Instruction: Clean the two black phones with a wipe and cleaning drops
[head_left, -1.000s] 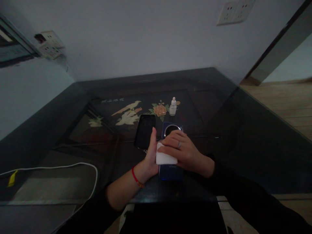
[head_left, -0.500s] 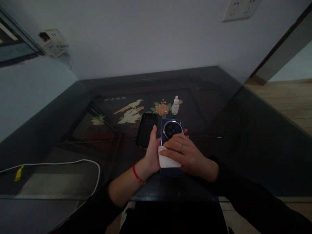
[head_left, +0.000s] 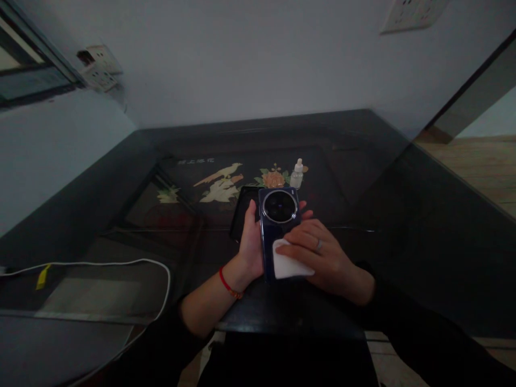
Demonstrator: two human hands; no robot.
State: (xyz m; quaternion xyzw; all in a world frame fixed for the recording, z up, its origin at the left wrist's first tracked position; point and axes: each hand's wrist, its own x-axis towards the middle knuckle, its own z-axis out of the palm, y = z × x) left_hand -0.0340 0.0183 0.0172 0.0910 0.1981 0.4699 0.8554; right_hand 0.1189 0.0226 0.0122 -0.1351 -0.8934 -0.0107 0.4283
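A dark blue phone (head_left: 269, 231) lies back side up across my left hand (head_left: 251, 247), its big round camera ring at the far end. My left thumb is along the phone's left edge, and fingertips show past its right edge. My right hand (head_left: 322, 258), wearing a ring, presses a white cotton pad (head_left: 288, 262) flat on the lower back of the phone. Behind my left thumb, a black phone case (head_left: 241, 209) rests on the table, partly hidden by the hand and phone. Farther back stands a small dropper bottle (head_left: 296, 176) with a white top.
The dark glossy table (head_left: 355, 156) bears a bird-and-flower picture (head_left: 221, 189) and meets a wall at the back. A white cable (head_left: 121, 263) with a yellow tag (head_left: 43, 277) runs along the left. Wall sockets (head_left: 99, 67) are at the upper left.
My right hand has slid the cotton pad rightward over the phone's back, uncovering the camera ring fully. The phone has tilted up slightly and shifted left, covering more of the case.
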